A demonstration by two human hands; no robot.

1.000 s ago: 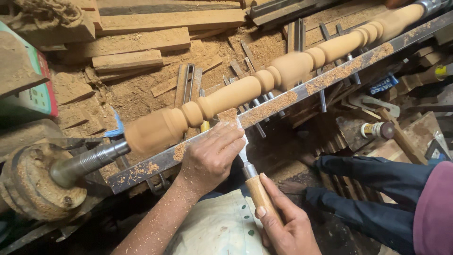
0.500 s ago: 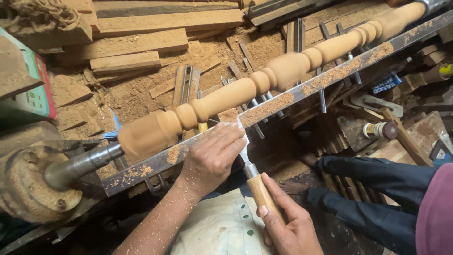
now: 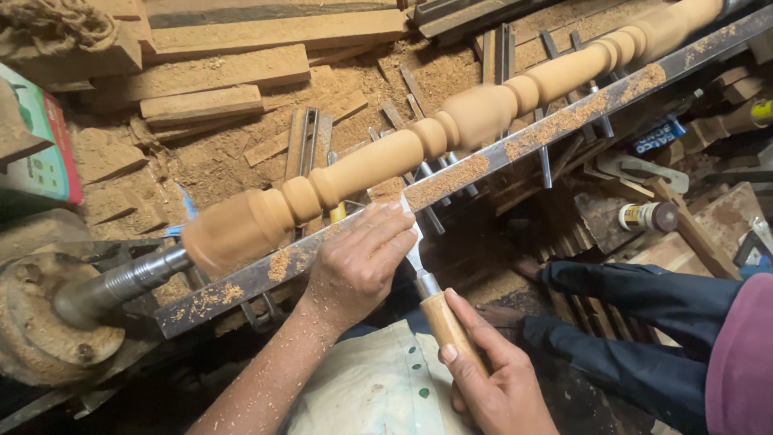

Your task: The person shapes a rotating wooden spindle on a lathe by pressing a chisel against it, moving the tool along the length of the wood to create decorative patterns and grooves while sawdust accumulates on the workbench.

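Note:
A long turned wooden spindle (image 3: 378, 157) with beads and bulges runs diagonally on a lathe, from a metal shaft (image 3: 121, 283) at lower left to upper right. Just in front of it lies a sawdust-covered metal tool rest bar (image 3: 523, 145). My left hand (image 3: 358, 262) presses on the bar and on the steel blade of a chisel (image 3: 415, 250), whose tip points at the spindle's smooth section. My right hand (image 3: 491, 379) is wrapped around the chisel's wooden handle (image 3: 451, 330).
Wood planks (image 3: 217, 64) and offcuts lie in sawdust behind the lathe. A rusty lathe wheel (image 3: 40, 322) sits at lower left. Tools and a small bottle (image 3: 648, 216) lie at right, beside a leg in dark trousers (image 3: 644, 314). A pale cloth (image 3: 370, 387) covers my lap.
The view has shifted slightly, so the spindle and lathe sit a little lower and to the left. Both hands keep the same grip on the chisel against the rest.

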